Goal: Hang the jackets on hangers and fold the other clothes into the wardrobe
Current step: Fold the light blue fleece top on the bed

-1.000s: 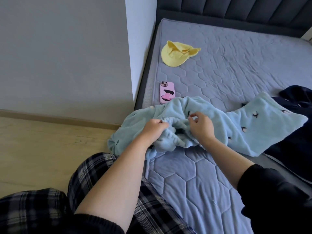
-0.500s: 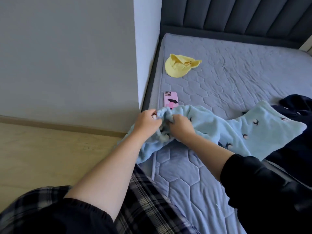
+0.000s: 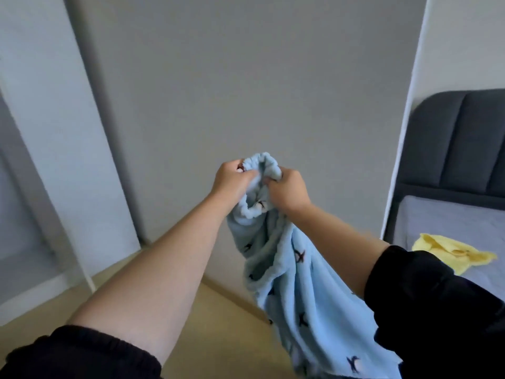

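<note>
Both hands, left hand and right hand, close together, clamp blue fleece garment's gathered waistband, raised left of bed so it hangs straight for folding.

Fleecy blue garment – soft cloth (matt); padded headboard

No legible text, label, brand, number or sign is present. The dark marks printed on the blue garment, running from centre toward 5 o'clock, are pattern motifs, not characters.
</note>
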